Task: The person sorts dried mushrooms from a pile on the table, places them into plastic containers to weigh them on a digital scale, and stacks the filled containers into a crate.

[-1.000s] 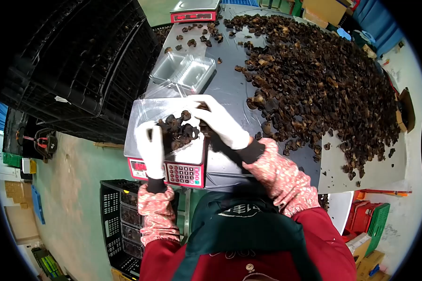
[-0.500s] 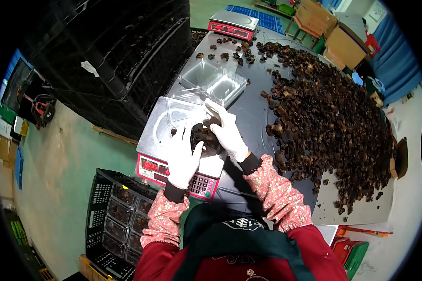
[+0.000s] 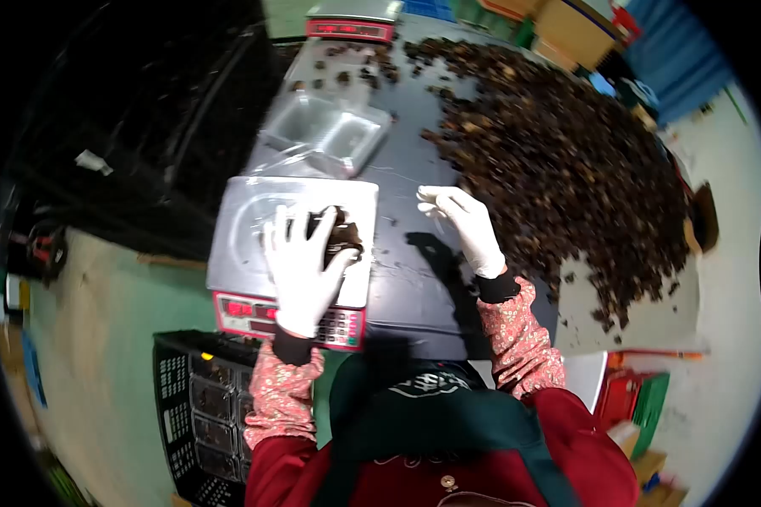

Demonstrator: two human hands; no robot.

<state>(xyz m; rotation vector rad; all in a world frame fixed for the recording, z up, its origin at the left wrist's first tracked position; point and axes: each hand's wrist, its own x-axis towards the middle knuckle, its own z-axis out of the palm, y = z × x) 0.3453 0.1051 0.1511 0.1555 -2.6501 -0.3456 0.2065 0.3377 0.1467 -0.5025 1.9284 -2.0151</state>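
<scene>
A small heap of dark, wrinkled pieces [image 3: 347,239] lies on the metal plate of a red scale [image 3: 245,253]. My left hand [image 3: 303,266], in a white glove, rests over the heap's left side with its fingers spread, hiding part of it. To the right of the scale, my right hand [image 3: 465,221], also gloved, is above the grey table [image 3: 406,287]; its fingers are bent and partly apart, with nothing visible in them. A large pile of the same dark pieces [image 3: 566,152] covers the table's right side. Clear plastic trays [image 3: 325,131] sit behind the scale.
Stacked black crates [image 3: 144,127] stand at the left. Below them, a black crate [image 3: 173,414] on the floor holds filled clear boxes [image 3: 214,431]. A second red scale [image 3: 351,29] is at the table's far end, near scattered pieces. Cardboard boxes [image 3: 575,34] stand behind the pile.
My right hand has left the heap and moved right, off the scale. My left hand has spread over the heap. The camera view has shifted.
</scene>
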